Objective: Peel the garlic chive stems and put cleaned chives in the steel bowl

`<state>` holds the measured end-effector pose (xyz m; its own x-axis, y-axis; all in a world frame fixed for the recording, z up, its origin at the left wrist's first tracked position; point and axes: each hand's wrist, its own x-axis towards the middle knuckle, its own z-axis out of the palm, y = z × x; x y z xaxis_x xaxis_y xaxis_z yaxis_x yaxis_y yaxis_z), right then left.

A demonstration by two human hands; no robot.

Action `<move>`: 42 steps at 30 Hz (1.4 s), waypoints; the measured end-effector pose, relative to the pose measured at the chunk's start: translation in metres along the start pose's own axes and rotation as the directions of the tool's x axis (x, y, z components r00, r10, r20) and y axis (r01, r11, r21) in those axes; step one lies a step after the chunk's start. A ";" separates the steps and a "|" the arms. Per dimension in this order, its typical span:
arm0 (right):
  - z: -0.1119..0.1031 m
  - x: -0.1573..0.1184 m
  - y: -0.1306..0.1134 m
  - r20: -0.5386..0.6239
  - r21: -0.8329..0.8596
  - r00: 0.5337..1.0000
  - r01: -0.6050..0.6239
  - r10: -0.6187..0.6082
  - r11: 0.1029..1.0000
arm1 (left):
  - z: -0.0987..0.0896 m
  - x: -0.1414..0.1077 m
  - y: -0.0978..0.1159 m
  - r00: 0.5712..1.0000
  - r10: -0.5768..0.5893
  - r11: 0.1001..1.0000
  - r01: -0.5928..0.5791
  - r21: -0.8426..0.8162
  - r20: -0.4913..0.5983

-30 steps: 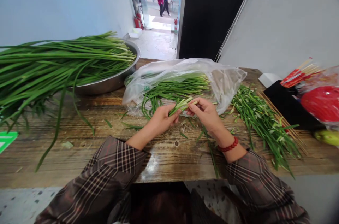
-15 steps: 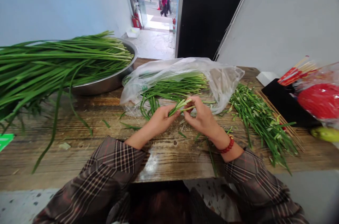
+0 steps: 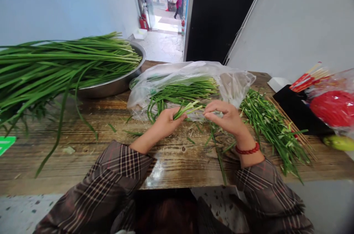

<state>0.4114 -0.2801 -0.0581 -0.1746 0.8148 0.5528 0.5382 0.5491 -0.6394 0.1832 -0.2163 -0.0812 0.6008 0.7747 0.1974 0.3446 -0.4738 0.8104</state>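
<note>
My left hand is closed around a small bunch of garlic chives, their pale cut ends pointing right. To the right of those ends, apart from them, is my right hand. Its thumb and fingers are brought together in a pinch; whatever may be between the tips is too small to make out. Behind both hands, a clear plastic bag lies on the wooden table with more chives inside it. Loose green bits are scattered beneath my hands.
At left, a metal basin holds a large heap of long chives that hangs over the table. A pile of trimmed chives lies at right, beside thin sticks, a black box and a red bundle in plastic.
My right hand has drawn away from the stem ends, to the right. My left hand still holds the chives in nearly the same place.
</note>
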 end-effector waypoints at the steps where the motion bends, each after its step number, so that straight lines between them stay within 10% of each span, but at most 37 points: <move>1: 0.001 0.000 -0.003 0.007 -0.003 0.999 0.042 -0.042 0.999 | 0.000 0.000 0.001 1.000 0.002 1.000 -0.002 -0.002 0.006; 9: 0.025 -0.003 0.006 0.066 -0.313 0.991 0.133 -0.119 0.940 | 0.002 -0.001 0.007 0.997 0.036 0.999 -0.037 0.009 0.071; 16: 0.048 -0.001 0.000 -0.193 0.112 0.975 -0.090 0.111 0.990 | 0.001 -0.002 0.012 0.999 -0.003 0.999 0.005 -0.040 0.050; 22: 0.067 -0.001 -0.001 -0.203 0.493 0.858 -0.327 0.472 0.806 | 0.005 -0.002 0.013 1.000 0.020 0.999 -0.020 -0.037 0.012; 31: 0.037 0.002 0.020 -0.404 0.576 0.721 -0.278 0.563 0.768 | 0.002 -0.002 0.007 1.000 -0.016 0.999 0.017 0.030 -0.027; 38: 0.020 -0.001 0.014 -0.127 0.317 0.932 -0.287 0.340 0.904 | -0.001 -0.001 0.007 0.998 -0.003 1.000 0.005 0.026 -0.063; 42: 0.023 -0.002 0.011 -0.096 0.124 0.971 -0.208 0.221 0.970 | 0.001 -0.002 0.007 0.998 0.010 1.000 -0.009 0.027 -0.057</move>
<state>0.3983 -0.2713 -0.0784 0.0284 0.8943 0.4467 0.4564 0.3860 -0.8017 0.1853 -0.2212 -0.0766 0.5624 0.7923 0.2366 0.3586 -0.4915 0.7936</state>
